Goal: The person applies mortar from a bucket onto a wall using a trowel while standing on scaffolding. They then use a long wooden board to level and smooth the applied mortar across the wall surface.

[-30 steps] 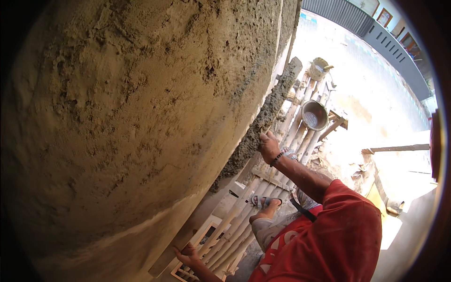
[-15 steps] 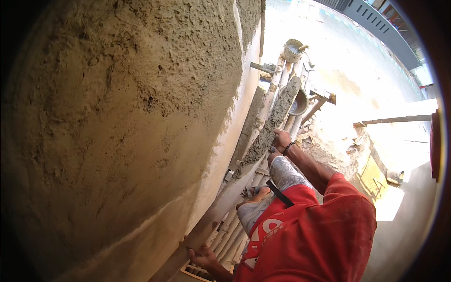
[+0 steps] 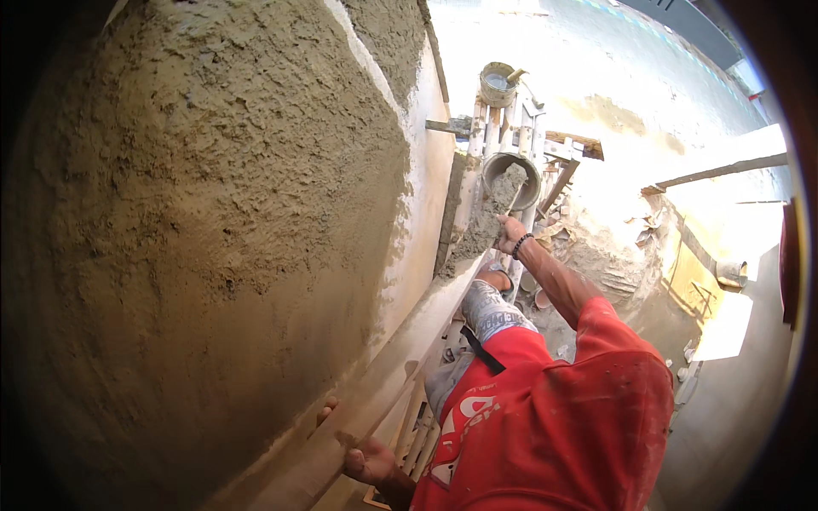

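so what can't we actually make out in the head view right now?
- Right hand: the tool it grips is buried in wet mortar; its kind is unclear.
- Left hand: the fingers wrap the long straightedge board, so the grip is part hidden.
- Small bucket: too small and glare-washed to read its contents.
- Legs and feet: covered by the red shirt.

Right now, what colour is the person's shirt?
Red, with some white marking; the shirt shows best in the head view.

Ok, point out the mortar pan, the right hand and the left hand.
mortar pan [image 3: 509,163]: head view, on its rim.
right hand [image 3: 509,234]: head view, on the back of the hand.
left hand [image 3: 368,464]: head view, on the knuckles.
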{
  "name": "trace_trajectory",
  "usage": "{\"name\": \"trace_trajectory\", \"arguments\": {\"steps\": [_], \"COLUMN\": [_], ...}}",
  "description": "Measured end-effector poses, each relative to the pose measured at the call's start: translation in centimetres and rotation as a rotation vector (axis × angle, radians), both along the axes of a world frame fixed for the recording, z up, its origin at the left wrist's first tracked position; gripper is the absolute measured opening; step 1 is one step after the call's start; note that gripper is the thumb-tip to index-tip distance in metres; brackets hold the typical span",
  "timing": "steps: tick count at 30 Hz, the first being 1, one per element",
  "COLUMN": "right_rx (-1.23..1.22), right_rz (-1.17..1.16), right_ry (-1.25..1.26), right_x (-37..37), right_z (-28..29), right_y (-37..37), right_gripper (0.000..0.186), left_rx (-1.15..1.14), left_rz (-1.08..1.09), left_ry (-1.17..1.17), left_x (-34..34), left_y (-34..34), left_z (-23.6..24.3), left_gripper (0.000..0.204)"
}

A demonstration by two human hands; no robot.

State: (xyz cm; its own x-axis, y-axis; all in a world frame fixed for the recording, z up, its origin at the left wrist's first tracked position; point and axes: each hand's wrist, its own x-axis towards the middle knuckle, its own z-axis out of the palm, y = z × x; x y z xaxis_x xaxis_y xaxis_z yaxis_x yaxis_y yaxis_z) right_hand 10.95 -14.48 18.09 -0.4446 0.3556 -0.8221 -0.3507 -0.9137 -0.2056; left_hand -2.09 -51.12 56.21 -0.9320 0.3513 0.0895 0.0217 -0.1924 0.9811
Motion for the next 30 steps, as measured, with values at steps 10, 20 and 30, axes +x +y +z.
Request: {"name": "trace_trajectory", "arguments": {"steps": [10, 20, 30], "right_rx": [-0.059, -0.188, -0.332], "right_rz": [-0.113, -0.12, -0.139], "right_ry": [-0.22, -0.454, -0.034], "right_x": [3.9, 14.9, 3.9], "right_z": [-1.6, -4.2, 9.4], "right_y": [8.9, 2.8, -0.8], "right_gripper": [0.052, 0.065, 0.076], "left_rx": [0.063, 0.046, 0.164], "left_rz": [-0.379, -0.616, -0.431], "left_ry": [0.097, 0.165, 0.526], "left_x": [2.1, 5.1, -0.2], "left_y": [29.2, 36.6, 23.9], "left_z": [2.1, 1.9, 8.7], "left_gripper": [0.064, 0.07, 0.078]}}
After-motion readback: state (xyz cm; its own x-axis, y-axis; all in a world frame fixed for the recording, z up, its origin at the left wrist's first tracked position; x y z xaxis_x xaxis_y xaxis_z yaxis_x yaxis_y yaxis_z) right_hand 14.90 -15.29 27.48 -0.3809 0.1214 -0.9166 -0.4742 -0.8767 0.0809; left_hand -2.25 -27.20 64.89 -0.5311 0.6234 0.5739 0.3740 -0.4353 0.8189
